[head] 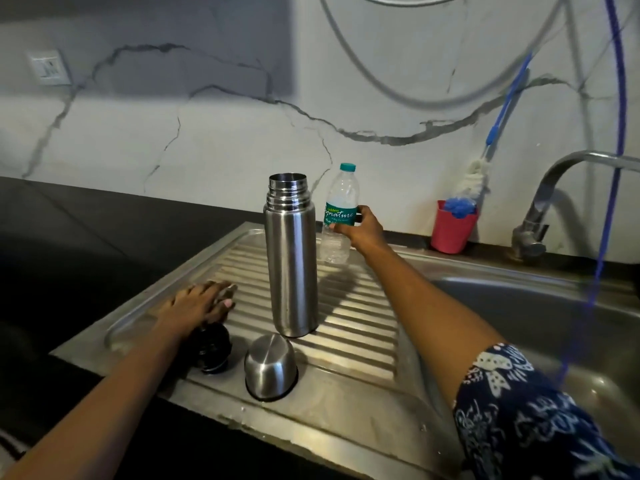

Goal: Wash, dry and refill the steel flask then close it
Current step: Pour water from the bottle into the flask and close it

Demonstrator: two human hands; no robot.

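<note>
Nearest the camera, a dark blue patterned sleeve (540, 410) covers the person's right upper arm. Just beyond it, on the flat front edge of the steel drainboard (363, 341), the steel cup-lid (271, 367) sits mouth-down. The black stopper (209, 348) stands just beside it on the left.

The left hand (197, 304) lies palm-down on the ribbed drainboard with its fingers stretched out and holding nothing. The stopper sits right at its wrist, though whether the two touch cannot be told.

The steel flask (292, 254) stands upright in the middle of the ribs, right of that hand and apart from it. Its threaded mouth is uncovered.

Behind the flask and close on its right, the right hand (360, 228) wraps thumb and fingers around a clear plastic water bottle (341, 213) at its green label. The teal cap is on and the bottle leans slightly. Whether its base rests on the drainboard is unclear.

The sink basin (519, 306) opens to the right and the dark desk (86, 230) spreads to the left.

Farther back, a red cup (453, 227) holding a bottle brush (474, 181) stands against the marbled wall (207, 133), left of the curved tap (554, 195). A blue hose (613, 168) hangs down into the basin — and a socket (48, 67) sits high on the wall, far left.
</note>
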